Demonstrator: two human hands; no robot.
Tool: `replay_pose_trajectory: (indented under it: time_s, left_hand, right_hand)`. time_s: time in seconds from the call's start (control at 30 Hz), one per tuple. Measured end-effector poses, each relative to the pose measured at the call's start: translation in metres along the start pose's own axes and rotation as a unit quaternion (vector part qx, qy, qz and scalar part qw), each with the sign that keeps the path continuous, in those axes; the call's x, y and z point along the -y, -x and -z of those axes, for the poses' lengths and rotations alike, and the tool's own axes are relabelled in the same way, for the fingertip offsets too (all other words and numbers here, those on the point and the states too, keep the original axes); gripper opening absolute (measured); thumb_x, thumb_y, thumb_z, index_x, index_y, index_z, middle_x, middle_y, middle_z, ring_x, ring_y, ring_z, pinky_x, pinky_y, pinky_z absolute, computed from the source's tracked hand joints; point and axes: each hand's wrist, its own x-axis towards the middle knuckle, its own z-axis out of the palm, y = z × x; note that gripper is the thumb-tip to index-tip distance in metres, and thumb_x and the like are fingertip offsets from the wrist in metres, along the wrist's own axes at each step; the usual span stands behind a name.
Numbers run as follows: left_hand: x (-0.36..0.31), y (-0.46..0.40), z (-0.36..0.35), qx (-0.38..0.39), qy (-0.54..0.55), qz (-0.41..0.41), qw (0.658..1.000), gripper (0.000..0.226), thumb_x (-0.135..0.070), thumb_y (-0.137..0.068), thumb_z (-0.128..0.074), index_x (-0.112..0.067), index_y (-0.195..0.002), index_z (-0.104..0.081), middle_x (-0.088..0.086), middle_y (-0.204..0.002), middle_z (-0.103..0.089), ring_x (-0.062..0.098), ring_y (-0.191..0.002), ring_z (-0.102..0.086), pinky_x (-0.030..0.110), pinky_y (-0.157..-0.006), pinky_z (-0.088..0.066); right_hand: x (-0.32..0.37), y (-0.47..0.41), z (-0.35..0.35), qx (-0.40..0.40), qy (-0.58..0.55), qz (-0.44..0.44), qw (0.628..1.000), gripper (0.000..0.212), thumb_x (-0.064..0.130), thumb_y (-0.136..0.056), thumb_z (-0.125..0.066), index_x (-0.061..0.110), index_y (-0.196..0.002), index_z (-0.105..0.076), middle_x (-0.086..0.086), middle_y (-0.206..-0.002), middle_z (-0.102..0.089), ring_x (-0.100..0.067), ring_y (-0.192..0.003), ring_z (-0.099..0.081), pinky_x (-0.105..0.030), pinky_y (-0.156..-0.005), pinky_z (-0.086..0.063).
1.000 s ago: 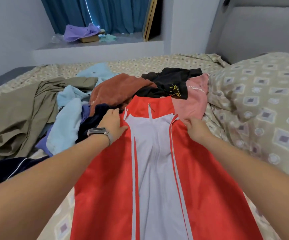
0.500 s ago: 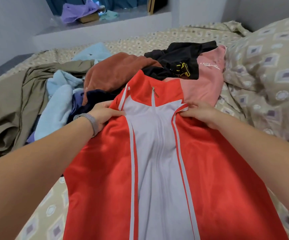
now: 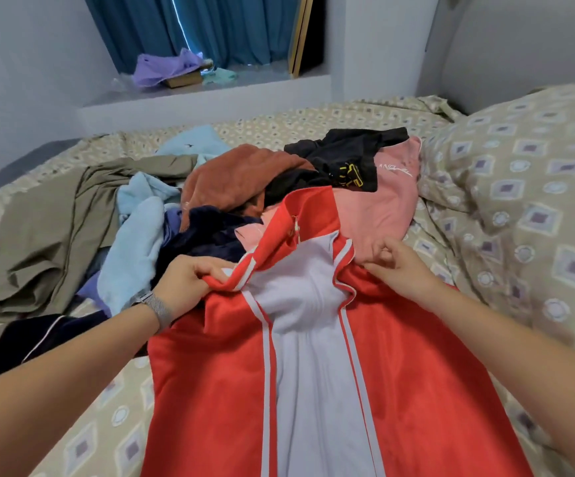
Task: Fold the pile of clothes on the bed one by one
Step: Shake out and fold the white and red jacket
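Both bare arms reach forward; the left hand (image 3: 189, 280) is curled tight, the right hand (image 3: 404, 270) pinching.

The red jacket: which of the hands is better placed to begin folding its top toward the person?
Probably the left hand: its fingers already grip the bunched shoulder edge of the red jacket. The right hand lies at the other shoulder, fingers curled, but its hold on the fabric is unclear.

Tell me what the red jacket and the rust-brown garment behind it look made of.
Red and white jacket: smooth synthetic knit, probably polyester tracksuit fabric, judging by its slight sheen and soft drape. Rust-brown garment: looks like fleece or terry; its surface is matte and fuzzy.
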Motion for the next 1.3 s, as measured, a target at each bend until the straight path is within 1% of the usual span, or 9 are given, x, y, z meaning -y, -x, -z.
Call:
replay_pose_trajectory:
  time_s: [0.13,0.3,0.6,0.73,0.87,1.0,1.07,1.2,1.3]
  left_hand:
    - [0.008,0.017,0.0,0.005,-0.088,-0.043,0.995,0.07,0.026,-0.068,-0.063,-0.042,-0.054,-0.07,-0.032,-0.087,-0.069,-0.005,-0.087,-0.068,0.01,-0.083,-0.049]
    - [0.008,0.028,-0.009,-0.029,-0.084,-0.034,0.995,0.073,0.03,-0.059,-0.053,-0.041,-0.05,-0.067,-0.029,-0.086,-0.07,-0.005,-0.086,-0.066,0.01,-0.084,-0.047]
    - [-0.011,-0.007,0.016,-0.119,-0.004,0.037,0.992,0.061,0.03,-0.066,-0.041,-0.024,-0.046,-0.061,-0.013,-0.049,-0.061,-0.003,-0.051,-0.055,0.006,-0.055,-0.04]
    - [-0.001,-0.026,0.017,-0.107,-0.088,0.005,0.99,0.065,0.028,-0.064,-0.045,-0.031,-0.047,-0.066,-0.016,-0.073,-0.07,-0.006,-0.076,-0.062,0.009,-0.076,-0.045]
    - [0.003,-0.016,0.012,-0.013,-0.381,-0.079,0.921,0.042,0.013,-0.069,-0.051,-0.02,-0.073,-0.077,0.005,-0.118,-0.066,0.03,-0.105,-0.06,0.04,-0.09,-0.047]
    - [-0.011,-0.01,-0.007,-0.126,-0.264,-0.003,0.956,0.043,-0.044,-0.076,-0.049,-0.013,-0.097,-0.071,0.004,-0.115,-0.061,0.021,-0.107,-0.056,0.03,-0.096,-0.041]
    - [-0.013,-0.014,-0.015,-0.104,-0.245,0.066,0.962,0.067,-0.061,-0.073,-0.062,-0.012,-0.117,-0.059,0.004,-0.118,-0.059,0.021,-0.11,-0.055,0.03,-0.095,-0.041]
    - [-0.003,-0.019,-0.013,-0.012,-0.222,0.24,0.945,0.078,-0.051,-0.06,-0.087,-0.016,-0.123,-0.056,-0.001,-0.121,-0.059,0.02,-0.111,-0.056,0.029,-0.09,-0.043]
    - [0.0,-0.011,0.001,0.01,-0.036,0.253,0.967,0.086,-0.049,-0.03,-0.095,-0.018,-0.106,-0.07,0.002,-0.102,-0.073,0.02,-0.096,-0.068,0.035,-0.086,-0.055]
  right_hand:
    - [0.007,0.006,-0.006,0.044,0.025,-0.029,0.998,0.061,-0.002,-0.077,-0.077,0.01,-0.127,-0.045,0.004,-0.115,-0.054,0.014,-0.061,-0.059,-0.008,-0.063,-0.047]
    - [0.033,0.013,-0.022,0.067,0.107,0.021,0.992,0.033,-0.007,-0.082,-0.066,0.021,-0.071,-0.056,0.008,-0.061,-0.059,-0.003,-0.054,-0.055,-0.022,-0.058,-0.046]
    - [0.046,0.01,0.017,-0.061,0.258,0.246,0.932,0.036,-0.011,-0.07,-0.056,0.012,-0.097,-0.063,-0.002,-0.089,-0.063,-0.016,-0.084,-0.053,-0.023,-0.065,-0.032]
    - [0.028,0.006,0.025,0.036,0.384,0.318,0.866,0.027,0.004,-0.073,-0.054,0.013,-0.094,-0.069,-0.005,-0.088,-0.065,-0.028,-0.084,-0.059,-0.035,-0.075,-0.045]
    - [0.006,0.001,0.026,0.059,0.417,0.278,0.863,0.034,0.012,-0.07,-0.059,0.025,-0.095,-0.078,-0.009,-0.101,-0.062,-0.033,-0.093,-0.054,-0.036,-0.087,-0.045]
    - [0.024,-0.003,0.018,-0.057,0.154,0.164,0.973,0.033,0.003,-0.084,-0.057,0.021,-0.106,-0.074,-0.004,-0.117,-0.059,-0.002,-0.097,-0.05,0.0,-0.086,-0.03]
    - [0.029,-0.011,0.014,-0.036,0.041,0.047,0.997,0.033,0.013,-0.088,-0.069,0.019,-0.12,-0.064,-0.001,-0.109,-0.06,0.003,-0.089,-0.053,-0.008,-0.079,-0.039]
    - [0.019,-0.008,0.011,0.15,0.185,-0.074,0.968,0.035,0.045,-0.079,-0.076,0.011,-0.083,-0.067,0.002,-0.068,-0.062,-0.009,-0.06,-0.055,-0.018,-0.051,-0.04]
    - [0.012,-0.003,0.002,0.157,0.195,-0.05,0.967,0.031,0.045,-0.073,-0.081,0.019,-0.081,-0.066,0.013,-0.062,-0.059,0.001,-0.049,-0.05,-0.014,-0.047,-0.037]
